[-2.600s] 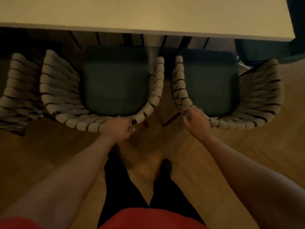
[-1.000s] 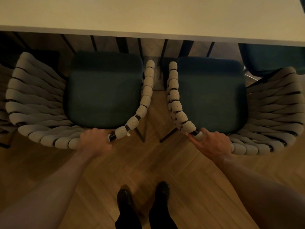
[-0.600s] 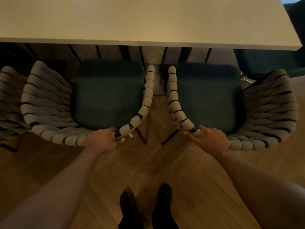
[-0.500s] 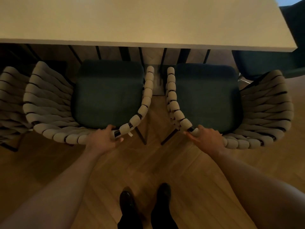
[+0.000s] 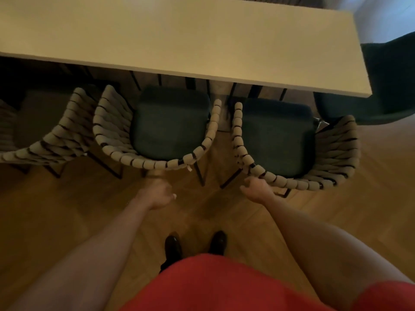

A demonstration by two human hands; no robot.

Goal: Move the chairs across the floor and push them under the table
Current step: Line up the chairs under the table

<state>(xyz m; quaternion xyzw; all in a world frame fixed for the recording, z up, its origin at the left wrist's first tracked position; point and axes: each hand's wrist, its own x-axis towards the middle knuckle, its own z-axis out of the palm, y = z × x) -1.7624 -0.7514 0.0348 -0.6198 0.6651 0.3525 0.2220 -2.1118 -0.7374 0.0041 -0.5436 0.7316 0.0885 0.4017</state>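
Left grip (image 5: 157,195) loosely curled, empty, just behind left chair (image 5: 170,124). Right grip (image 5: 258,190) relaxed, empty, beside right chair (image 5: 276,135) rim. Table (image 5: 179,37) straight ahead.

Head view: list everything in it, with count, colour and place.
table: 1, cream, across the top
woven chairs: 3, beige backs, dark seats, along the table's near edge
upholstered chair: 1, dark green, table's right end
floor: 1, brown wood, underfoot
shoes: 2, black, bottom centre
garment: 1, red, bottom edge
left hand: 1, loosely curled, below the middle chair's back
right hand: 1, just below the right chair's back
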